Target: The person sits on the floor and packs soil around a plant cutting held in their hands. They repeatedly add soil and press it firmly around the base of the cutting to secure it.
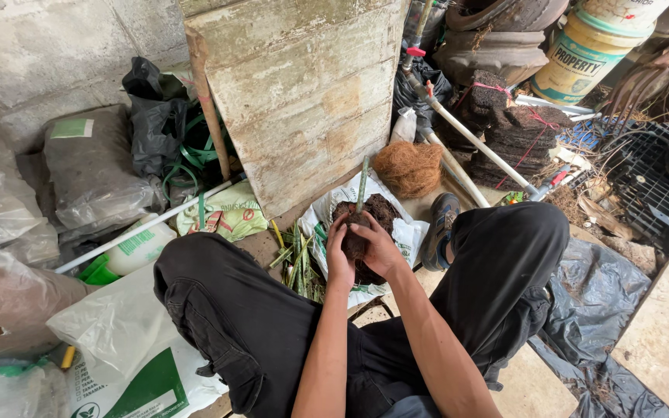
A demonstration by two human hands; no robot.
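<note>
Hands: left hand [340, 259] and right hand [379, 249] both closed around soil ball [355, 241] | stem [362, 186] upright at 12 o'clock | packing underway, loose soil [381, 209] remaining on white sack [406, 232].

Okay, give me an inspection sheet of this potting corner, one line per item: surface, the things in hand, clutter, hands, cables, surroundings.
Surface: white sack spread on the ground, dark soil heaped on it.
Job's things: brown soil ball with a thin green stem standing up from it, cupped in both hands.
Clutter: green cuttings, coir bundle, stacked fibre blocks, black bags.
Grippers: left hand and right hand both pressed around the soil ball.
Cables: nothing seen; white pipes lie nearby.
Surroundings: concrete pillar, yellow bucket, black crate.
</note>
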